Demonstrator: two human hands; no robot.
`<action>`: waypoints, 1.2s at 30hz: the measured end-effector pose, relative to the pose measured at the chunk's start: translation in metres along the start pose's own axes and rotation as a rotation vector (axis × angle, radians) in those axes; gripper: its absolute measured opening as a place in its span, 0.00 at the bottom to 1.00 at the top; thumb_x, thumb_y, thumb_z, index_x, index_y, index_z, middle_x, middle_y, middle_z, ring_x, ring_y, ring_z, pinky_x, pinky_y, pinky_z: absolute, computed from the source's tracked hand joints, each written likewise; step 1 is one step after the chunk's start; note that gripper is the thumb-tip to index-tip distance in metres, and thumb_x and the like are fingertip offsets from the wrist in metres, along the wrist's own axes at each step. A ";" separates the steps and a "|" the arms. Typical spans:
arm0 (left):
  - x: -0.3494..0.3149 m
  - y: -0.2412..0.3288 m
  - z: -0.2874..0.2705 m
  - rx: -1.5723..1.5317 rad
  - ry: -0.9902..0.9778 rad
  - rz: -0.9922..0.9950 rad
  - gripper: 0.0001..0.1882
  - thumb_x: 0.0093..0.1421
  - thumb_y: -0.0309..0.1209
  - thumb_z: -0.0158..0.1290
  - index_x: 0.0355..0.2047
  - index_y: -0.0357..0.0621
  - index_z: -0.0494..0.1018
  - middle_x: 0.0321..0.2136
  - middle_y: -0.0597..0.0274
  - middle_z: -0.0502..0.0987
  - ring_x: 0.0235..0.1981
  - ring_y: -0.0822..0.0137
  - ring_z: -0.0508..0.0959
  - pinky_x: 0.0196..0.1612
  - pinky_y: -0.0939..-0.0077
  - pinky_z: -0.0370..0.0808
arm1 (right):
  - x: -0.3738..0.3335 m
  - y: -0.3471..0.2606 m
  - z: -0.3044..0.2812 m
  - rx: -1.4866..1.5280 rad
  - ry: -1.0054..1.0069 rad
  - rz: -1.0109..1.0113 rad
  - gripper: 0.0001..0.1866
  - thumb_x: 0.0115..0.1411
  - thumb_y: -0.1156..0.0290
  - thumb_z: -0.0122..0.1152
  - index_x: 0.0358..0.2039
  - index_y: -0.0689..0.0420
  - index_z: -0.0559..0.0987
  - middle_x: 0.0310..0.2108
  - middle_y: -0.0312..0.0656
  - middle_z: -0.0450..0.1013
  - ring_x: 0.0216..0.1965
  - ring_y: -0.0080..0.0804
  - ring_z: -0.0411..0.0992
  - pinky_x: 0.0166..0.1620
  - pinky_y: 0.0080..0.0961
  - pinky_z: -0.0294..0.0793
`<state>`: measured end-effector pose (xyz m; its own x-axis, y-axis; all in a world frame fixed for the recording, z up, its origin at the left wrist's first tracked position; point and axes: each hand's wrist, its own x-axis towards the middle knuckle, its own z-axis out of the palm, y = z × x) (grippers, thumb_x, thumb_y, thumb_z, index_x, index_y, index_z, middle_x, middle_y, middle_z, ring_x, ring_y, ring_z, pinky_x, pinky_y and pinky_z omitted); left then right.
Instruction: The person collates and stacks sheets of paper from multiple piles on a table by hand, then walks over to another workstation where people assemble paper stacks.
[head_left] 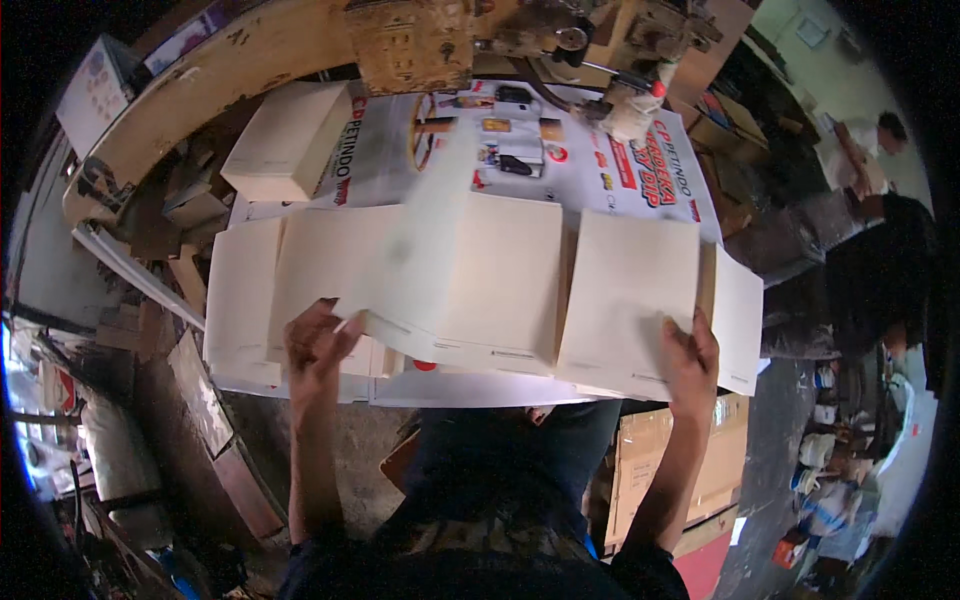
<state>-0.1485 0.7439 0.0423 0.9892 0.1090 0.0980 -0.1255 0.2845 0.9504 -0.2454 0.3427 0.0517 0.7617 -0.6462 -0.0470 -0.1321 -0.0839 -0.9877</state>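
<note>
Cream paper stacks lie in a row across the table. A thin pale sheet of paper (425, 255) is lifted and curved, its upper part blurred. My left hand (322, 335) pinches that sheet by its lower left corner, above the left-hand stack (325, 240). Beneath the sheet's right side shows another stack (505, 280). My right hand (692, 355) grips the right edge of a paper stack (628, 290), its thumb on top; how many sheets it holds is hidden. Further stacks sit at the far left (240, 290) and far right (736, 315) of the row.
A tall block of cream paper (285, 140) stands behind the row at left. Under everything lies a printed banner (385, 150). A worn machine frame (410, 45) spans the back. A cardboard box (650, 450) is below the table at right. Another person (860, 165) is at far right.
</note>
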 end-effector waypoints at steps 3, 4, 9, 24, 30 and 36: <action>0.016 0.024 -0.041 0.434 -0.289 0.045 0.30 0.48 0.33 0.67 0.50 0.37 0.71 0.51 0.50 0.73 0.56 0.57 0.70 0.61 0.54 0.63 | 0.005 0.001 0.020 0.059 -0.080 -0.122 0.31 0.62 0.65 0.61 0.61 0.63 0.63 0.46 0.44 0.73 0.44 0.29 0.71 0.50 0.25 0.69; 0.025 0.033 -0.038 0.721 -0.521 0.138 0.37 0.45 0.37 0.70 0.54 0.37 0.68 0.56 0.46 0.69 0.60 0.55 0.66 0.63 0.53 0.60 | 0.001 -0.003 0.034 0.058 -0.082 -0.121 0.31 0.62 0.65 0.61 0.61 0.63 0.63 0.46 0.44 0.73 0.44 0.29 0.71 0.50 0.25 0.69; 0.022 0.059 -0.028 1.458 -0.668 0.263 0.49 0.36 0.47 0.72 0.56 0.38 0.66 0.61 0.47 0.63 0.65 0.53 0.59 0.67 0.52 0.55 | -0.017 -0.009 0.120 -0.057 -0.278 -0.140 0.31 0.64 0.61 0.57 0.62 0.64 0.61 0.50 0.47 0.71 0.49 0.30 0.70 0.54 0.26 0.67; 0.018 0.028 -0.086 0.391 -0.005 -0.116 0.12 0.53 0.29 0.64 0.29 0.29 0.78 0.20 0.53 0.79 0.18 0.71 0.79 0.21 0.79 0.79 | -0.010 -0.037 0.134 0.608 -0.630 0.348 0.40 0.65 0.41 0.39 0.63 0.64 0.60 0.59 0.50 0.64 0.58 0.39 0.64 0.61 0.32 0.60; 0.010 0.017 -0.093 0.125 0.422 0.020 0.11 0.56 0.30 0.63 0.32 0.33 0.77 0.27 0.57 0.80 0.22 0.71 0.80 0.21 0.78 0.79 | -0.018 -0.021 0.151 0.148 -0.488 -0.002 0.32 0.61 0.71 0.60 0.63 0.61 0.60 0.53 0.45 0.69 0.50 0.31 0.69 0.56 0.27 0.66; 0.046 0.006 -0.154 -0.342 0.327 -0.105 0.31 0.67 0.50 0.42 0.59 0.37 0.63 0.58 0.51 0.67 0.59 0.62 0.67 0.62 0.60 0.62 | -0.070 -0.030 0.236 0.030 -0.615 -0.225 0.36 0.68 0.61 0.46 0.65 0.68 0.44 0.55 0.67 0.64 0.57 0.53 0.66 0.59 0.38 0.64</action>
<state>-0.1155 0.8970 0.0067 0.9289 0.3412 -0.1437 -0.0979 0.6006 0.7935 -0.1450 0.5698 0.0493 0.9936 -0.0632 0.0933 0.0838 -0.1391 -0.9867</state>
